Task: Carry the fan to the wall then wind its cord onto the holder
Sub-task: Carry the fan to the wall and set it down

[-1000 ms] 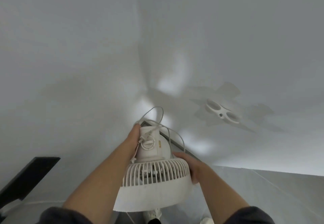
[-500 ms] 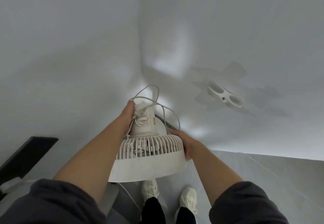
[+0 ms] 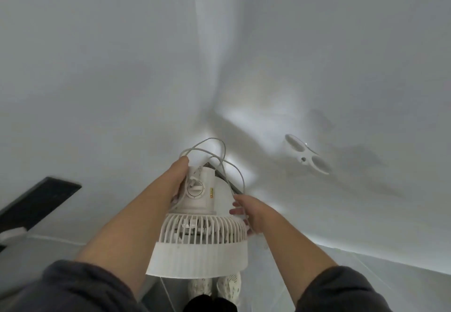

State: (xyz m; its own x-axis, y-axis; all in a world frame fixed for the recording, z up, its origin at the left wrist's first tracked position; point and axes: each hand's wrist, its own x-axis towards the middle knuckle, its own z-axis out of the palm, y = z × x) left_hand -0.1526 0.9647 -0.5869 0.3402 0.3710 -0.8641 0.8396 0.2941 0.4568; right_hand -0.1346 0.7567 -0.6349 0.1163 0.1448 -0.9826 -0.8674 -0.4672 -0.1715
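I hold a white fan [image 3: 202, 238] in front of me, facing a corner of the white walls [image 3: 122, 79], with its ribbed grille toward me and its motor housing pointing at the corner. My left hand [image 3: 177, 180] grips the left side of the housing beside the round dial. The grey-white cord [image 3: 214, 151] loops loosely above the housing. My right hand [image 3: 246, 214] holds the fan's right side where the grille meets the housing, and a strand of cord runs past its fingers. A white two-loop cord holder [image 3: 306, 154] is fixed to the right wall, apart from the fan.
A black flat object [image 3: 36, 202] juts in from the left edge. The grey floor [image 3: 366, 275] meets the wall at lower right. My shoes [image 3: 214, 286] stand below the fan, close to the corner, with a thin cord strand hanging beside them.
My right hand has slid up from the grille rim toward the housing and the cord. The corner and holder look closer, and the holder has shifted right in view.
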